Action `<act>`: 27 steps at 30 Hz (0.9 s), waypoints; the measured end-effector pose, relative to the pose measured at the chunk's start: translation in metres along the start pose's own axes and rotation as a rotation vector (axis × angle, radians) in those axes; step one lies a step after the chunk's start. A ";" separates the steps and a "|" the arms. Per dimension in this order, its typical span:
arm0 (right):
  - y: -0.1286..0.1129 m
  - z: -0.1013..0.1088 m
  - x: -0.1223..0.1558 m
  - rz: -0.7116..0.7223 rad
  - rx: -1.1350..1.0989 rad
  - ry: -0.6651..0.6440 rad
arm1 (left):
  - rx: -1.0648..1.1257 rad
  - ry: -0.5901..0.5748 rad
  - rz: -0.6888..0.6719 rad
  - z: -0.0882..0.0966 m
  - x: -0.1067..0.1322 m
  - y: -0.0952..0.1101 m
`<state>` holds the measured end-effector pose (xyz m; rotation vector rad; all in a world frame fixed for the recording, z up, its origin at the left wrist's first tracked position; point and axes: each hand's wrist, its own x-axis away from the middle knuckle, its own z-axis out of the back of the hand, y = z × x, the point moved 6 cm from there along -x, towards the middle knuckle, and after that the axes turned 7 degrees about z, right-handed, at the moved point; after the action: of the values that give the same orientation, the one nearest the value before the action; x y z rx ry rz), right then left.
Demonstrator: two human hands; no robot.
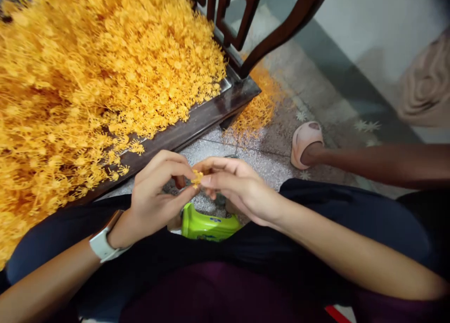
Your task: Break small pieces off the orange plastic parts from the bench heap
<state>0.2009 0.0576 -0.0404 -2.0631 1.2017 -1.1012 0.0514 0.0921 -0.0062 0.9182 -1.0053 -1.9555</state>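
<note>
My left hand (158, 191) and my right hand (235, 184) meet above my lap, fingers pinched together on one small yellow plastic flower piece (197, 176). A white watch (103, 241) is on my left wrist. Below the hands, between my knees, sits a green plastic object (207, 225). A huge heap of the same yellow flower pieces (87, 79) covers the dark wooden seat (207, 114) at the upper left, a little beyond my left hand.
More yellow pieces (258, 109) are spilled on the speckled floor under the seat's corner. Another person's leg (383, 163) stretches in from the right, with a pink slipper (304, 138) on the foot. A beige cloth bundle (427, 86) lies at far right.
</note>
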 end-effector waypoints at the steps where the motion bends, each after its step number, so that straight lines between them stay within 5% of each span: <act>1: -0.005 -0.003 0.000 0.024 0.066 -0.027 | 0.006 0.017 -0.016 0.001 -0.001 0.002; 10: -0.064 -0.035 -0.004 0.443 0.873 -0.290 | 0.003 0.147 -0.136 0.023 -0.014 0.015; 18: -0.075 -0.048 -0.014 0.390 0.717 -0.275 | 0.025 0.216 -0.191 0.037 -0.021 0.017; 27: -0.071 -0.054 -0.026 0.329 0.607 -0.215 | -0.096 0.284 -0.090 0.057 -0.022 0.016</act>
<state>0.1810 0.1129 0.0318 -1.4203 0.9113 -0.9133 0.0180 0.1229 0.0380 1.1642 -0.7133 -1.8626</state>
